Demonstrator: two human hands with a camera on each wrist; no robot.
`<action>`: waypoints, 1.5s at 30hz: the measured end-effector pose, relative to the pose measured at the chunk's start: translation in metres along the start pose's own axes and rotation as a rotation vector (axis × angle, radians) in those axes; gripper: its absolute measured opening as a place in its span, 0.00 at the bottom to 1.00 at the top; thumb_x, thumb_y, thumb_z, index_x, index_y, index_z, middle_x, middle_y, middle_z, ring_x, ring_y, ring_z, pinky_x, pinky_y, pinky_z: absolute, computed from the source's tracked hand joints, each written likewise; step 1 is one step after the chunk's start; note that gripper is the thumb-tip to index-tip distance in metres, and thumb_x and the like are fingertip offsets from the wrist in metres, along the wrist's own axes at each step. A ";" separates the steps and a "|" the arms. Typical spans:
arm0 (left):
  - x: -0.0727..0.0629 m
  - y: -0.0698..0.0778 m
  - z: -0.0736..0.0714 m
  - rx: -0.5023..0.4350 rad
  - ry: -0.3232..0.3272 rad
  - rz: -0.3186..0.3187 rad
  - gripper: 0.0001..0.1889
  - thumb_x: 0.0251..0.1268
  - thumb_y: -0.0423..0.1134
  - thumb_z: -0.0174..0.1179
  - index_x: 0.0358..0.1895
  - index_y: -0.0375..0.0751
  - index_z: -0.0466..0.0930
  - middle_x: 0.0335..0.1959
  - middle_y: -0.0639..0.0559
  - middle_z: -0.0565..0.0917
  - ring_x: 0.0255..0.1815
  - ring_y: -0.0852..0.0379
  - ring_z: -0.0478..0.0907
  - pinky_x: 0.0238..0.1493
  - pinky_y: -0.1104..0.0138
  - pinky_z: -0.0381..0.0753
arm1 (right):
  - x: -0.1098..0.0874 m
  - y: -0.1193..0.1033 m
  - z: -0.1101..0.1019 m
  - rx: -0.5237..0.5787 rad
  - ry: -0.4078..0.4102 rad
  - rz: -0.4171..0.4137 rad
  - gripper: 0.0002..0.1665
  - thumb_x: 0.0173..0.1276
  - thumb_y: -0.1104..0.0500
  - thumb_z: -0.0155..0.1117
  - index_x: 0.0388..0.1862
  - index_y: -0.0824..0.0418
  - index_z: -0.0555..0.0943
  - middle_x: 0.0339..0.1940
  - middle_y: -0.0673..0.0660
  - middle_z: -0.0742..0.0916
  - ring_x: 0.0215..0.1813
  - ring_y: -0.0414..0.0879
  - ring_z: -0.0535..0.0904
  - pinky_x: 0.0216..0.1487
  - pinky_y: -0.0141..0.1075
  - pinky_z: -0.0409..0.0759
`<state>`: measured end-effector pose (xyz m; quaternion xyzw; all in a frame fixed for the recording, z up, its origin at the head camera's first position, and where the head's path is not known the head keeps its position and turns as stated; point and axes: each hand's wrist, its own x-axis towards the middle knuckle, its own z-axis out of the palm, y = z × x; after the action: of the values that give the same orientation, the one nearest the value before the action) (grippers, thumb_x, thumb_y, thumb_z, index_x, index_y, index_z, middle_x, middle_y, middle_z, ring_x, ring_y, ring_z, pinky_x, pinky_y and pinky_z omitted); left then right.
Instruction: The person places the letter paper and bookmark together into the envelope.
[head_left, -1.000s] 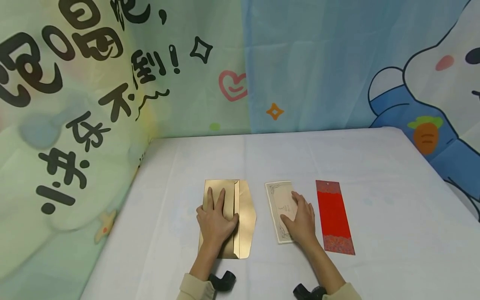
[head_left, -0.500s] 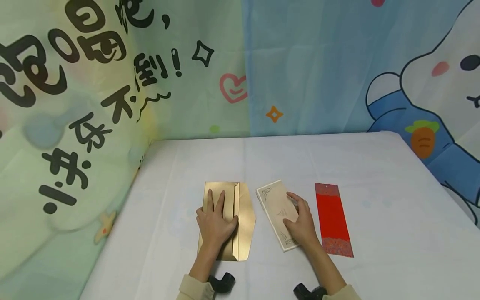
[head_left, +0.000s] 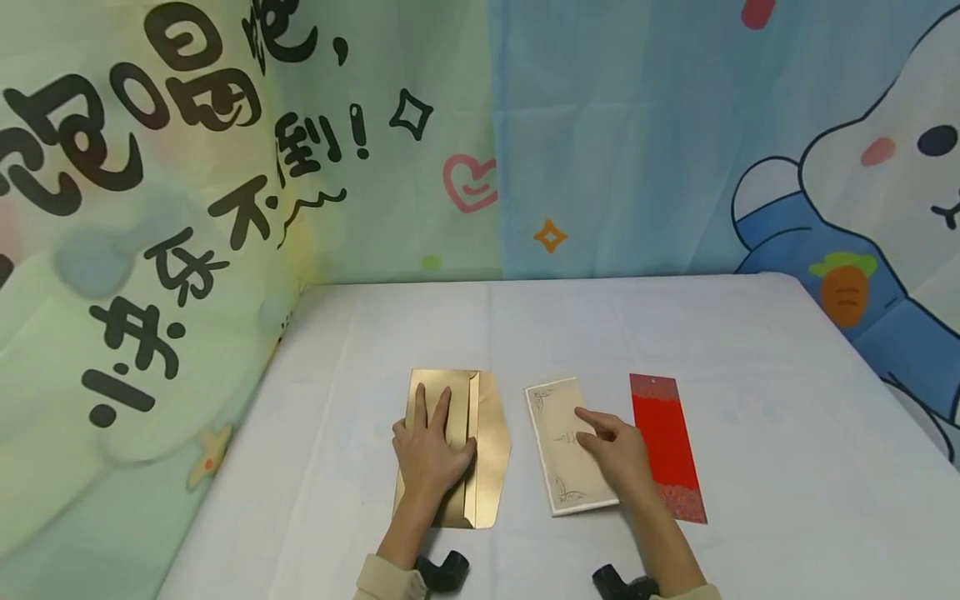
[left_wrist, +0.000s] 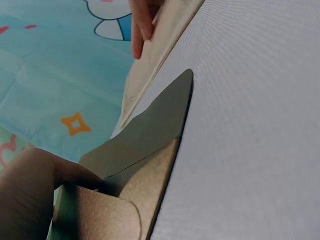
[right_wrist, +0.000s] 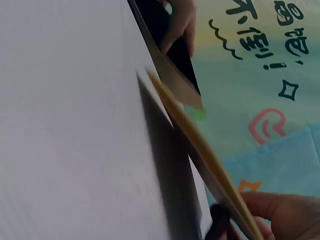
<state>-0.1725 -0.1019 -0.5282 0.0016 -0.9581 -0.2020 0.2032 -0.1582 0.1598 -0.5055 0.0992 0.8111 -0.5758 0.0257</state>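
Note:
My left hand (head_left: pixel 430 454) lies on a gold envelope (head_left: pixel 491 450), its fingers straight and the thumb at the raised edge beside the flap. To the right is a thick cream card (head_left: pixel 551 442) with scroll patterns printed at its corners. At its right side my right hand (head_left: pixel 618 454) holds the card, with thumb and index finger on the printed face and other fingers curled underneath. In the right wrist view the cream card (right_wrist: pixel 200 150) is tilted, and its edge is raised off the cloth over a shadow.
A long red strip (head_left: pixel 663 429) with patterned ends lies right of the cream card, partly behind my right forearm. White cloth (head_left: pixel 780 400) covers the table. Printed curtains (head_left: pixel 637 150) hang along its back and left side.
The cream card swings with its top to the left, then turns back more upright and sits a little lower. My right hand shifts right and its fingers draw closer together. The left hand stays put.

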 end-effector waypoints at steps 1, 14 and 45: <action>0.000 0.000 0.000 0.000 0.002 0.002 0.41 0.38 0.56 0.64 0.65 0.54 0.68 0.69 0.42 0.59 0.39 0.34 0.66 0.39 0.49 0.65 | -0.001 -0.002 -0.002 0.033 -0.021 0.031 0.25 0.62 0.63 0.60 0.59 0.61 0.75 0.60 0.63 0.75 0.60 0.51 0.68 0.47 0.30 0.74; -0.001 0.002 0.003 0.002 0.010 0.001 0.41 0.37 0.55 0.64 0.64 0.54 0.69 0.68 0.41 0.60 0.39 0.34 0.66 0.39 0.49 0.65 | 0.001 -0.005 0.022 0.051 -0.173 -0.191 0.39 0.55 0.59 0.69 0.67 0.53 0.68 0.70 0.56 0.64 0.43 0.51 0.75 0.41 0.30 0.75; 0.002 0.006 0.001 0.037 -0.054 -0.041 0.39 0.43 0.57 0.59 0.66 0.54 0.66 0.70 0.42 0.57 0.44 0.32 0.65 0.42 0.49 0.64 | -0.013 -0.010 0.090 -0.185 -0.045 -0.500 0.40 0.43 0.64 0.76 0.60 0.63 0.74 0.60 0.62 0.76 0.18 0.33 0.67 0.21 0.29 0.69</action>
<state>-0.1739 -0.0964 -0.5257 0.0198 -0.9666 -0.1882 0.1727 -0.1536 0.0708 -0.5244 -0.1197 0.8590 -0.4896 -0.0901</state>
